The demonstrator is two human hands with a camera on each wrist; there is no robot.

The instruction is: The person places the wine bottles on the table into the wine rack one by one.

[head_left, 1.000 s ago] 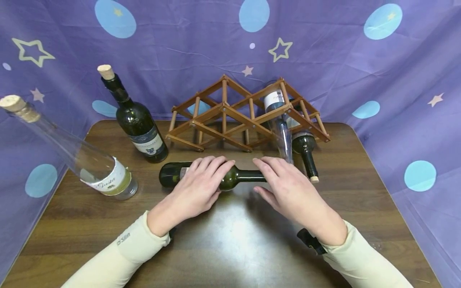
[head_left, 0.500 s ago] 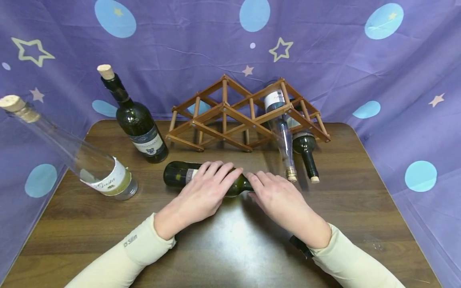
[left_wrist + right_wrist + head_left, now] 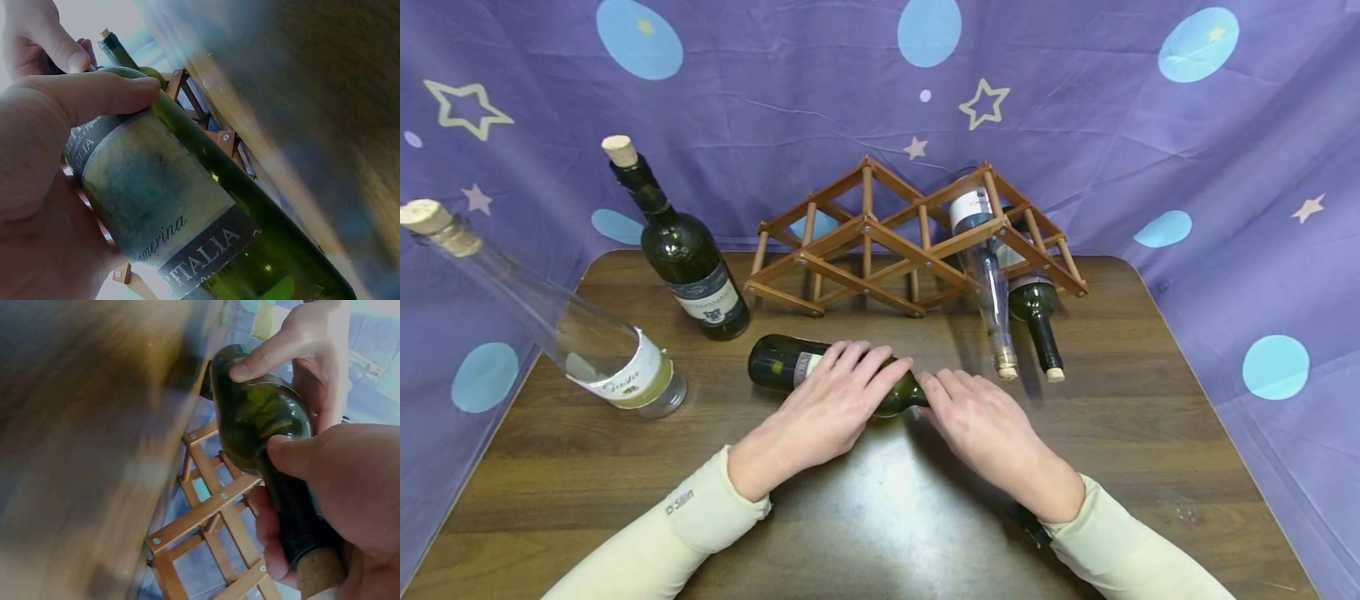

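A dark green wine bottle lies on its side across the middle of the table, its base to the left and its neck angled slightly toward me. My left hand grips its body from above, covering much of the label; the left wrist view shows the thumb across the upper part of the label. Around the neck curl the fingers of my right hand, which hide it in the head view. From the right wrist, a cork is visible in the bottle's mouth.
Behind the hands stands a folding wooden wine rack. A clear bottle and a dark corked bottle lie in its right side, necks jutting forward. To the left, a dark bottle and a tall clear bottle stand upright, both corked.
My right hand has moved left and closed around the bottle's neck. The bottle has shifted slightly right, its neck end turning toward me. My left hand moved along with it.
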